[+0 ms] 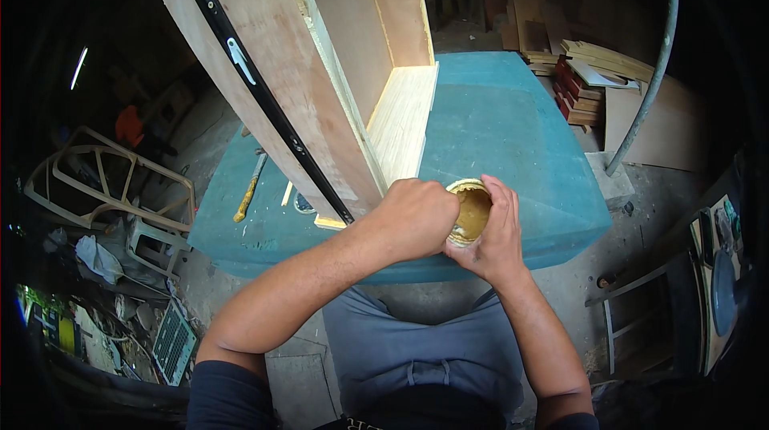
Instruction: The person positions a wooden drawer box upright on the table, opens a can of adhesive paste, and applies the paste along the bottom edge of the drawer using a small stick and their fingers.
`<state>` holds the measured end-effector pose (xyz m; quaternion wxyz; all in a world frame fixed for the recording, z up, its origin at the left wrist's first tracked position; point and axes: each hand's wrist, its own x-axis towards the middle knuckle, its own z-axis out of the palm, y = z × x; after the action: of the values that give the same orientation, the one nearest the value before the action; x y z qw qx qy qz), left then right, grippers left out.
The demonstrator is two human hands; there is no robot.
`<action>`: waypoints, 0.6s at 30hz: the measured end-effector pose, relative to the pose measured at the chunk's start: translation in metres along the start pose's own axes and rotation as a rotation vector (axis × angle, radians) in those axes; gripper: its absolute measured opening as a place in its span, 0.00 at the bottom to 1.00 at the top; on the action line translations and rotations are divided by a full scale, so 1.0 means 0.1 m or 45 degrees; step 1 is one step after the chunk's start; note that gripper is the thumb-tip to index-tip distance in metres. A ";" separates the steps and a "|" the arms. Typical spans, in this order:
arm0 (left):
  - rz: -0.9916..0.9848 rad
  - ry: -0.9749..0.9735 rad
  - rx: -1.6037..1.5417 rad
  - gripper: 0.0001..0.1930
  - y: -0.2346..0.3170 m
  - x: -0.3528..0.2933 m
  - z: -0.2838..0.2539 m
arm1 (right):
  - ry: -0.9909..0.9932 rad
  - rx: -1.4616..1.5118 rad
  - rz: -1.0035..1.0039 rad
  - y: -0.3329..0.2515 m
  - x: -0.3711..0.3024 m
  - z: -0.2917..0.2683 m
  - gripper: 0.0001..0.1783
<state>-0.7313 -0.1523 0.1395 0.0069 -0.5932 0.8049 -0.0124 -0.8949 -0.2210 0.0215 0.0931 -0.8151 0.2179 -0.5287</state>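
My right hand [498,230] is wrapped round the side of an open round tub [473,218], tilted so its mouth faces me. Mustard-coloured paste coats the inside of the tub, and dried residue crusts its rim. At the tub's left edge my left hand [420,218] is closed in a fist, knuckles up; whatever it may grip is hidden. Just beyond my left forearm, a wooden drawer-like box [336,45] stands on end. A black metal drawer slide [264,93] runs along its outer side, and yellowish filler lines its inner joints.
The box rests on a teal-covered table [505,141]. Left of it lie a hammer-like tool [249,189] with a yellow-stained handle and a small round blue container [303,204]. A grey pole [653,77] rises at right, near stacked boards [589,93]. Wooden frames [120,173] stand left.
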 end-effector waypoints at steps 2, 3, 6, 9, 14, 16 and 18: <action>0.088 0.310 0.084 0.06 -0.02 0.03 0.12 | 0.006 0.008 0.006 0.03 0.00 -0.01 0.63; 0.090 0.313 0.084 0.06 -0.03 0.02 0.17 | 0.007 0.004 0.005 0.04 0.00 -0.02 0.63; 0.293 0.481 0.232 0.07 -0.05 -0.05 0.22 | -0.002 0.022 0.048 0.08 0.00 -0.04 0.63; 0.315 0.509 0.280 0.06 -0.04 -0.15 0.22 | -0.012 0.047 0.037 0.11 0.01 -0.05 0.64; 0.241 0.607 0.389 0.06 0.01 -0.33 -0.06 | -0.041 0.028 0.093 0.08 0.00 -0.07 0.64; 0.140 0.662 0.425 0.07 0.05 -0.33 -0.14 | -0.078 0.037 0.060 0.09 0.00 -0.10 0.64; -0.026 0.725 0.168 0.07 0.07 -0.27 -0.09 | -0.075 0.063 0.154 0.13 -0.02 -0.05 0.65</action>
<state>-0.7305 -0.1246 0.1480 -0.1809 -0.5720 0.7660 -0.2308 -0.9037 -0.2309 0.0172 0.1512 -0.8131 0.2509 -0.5030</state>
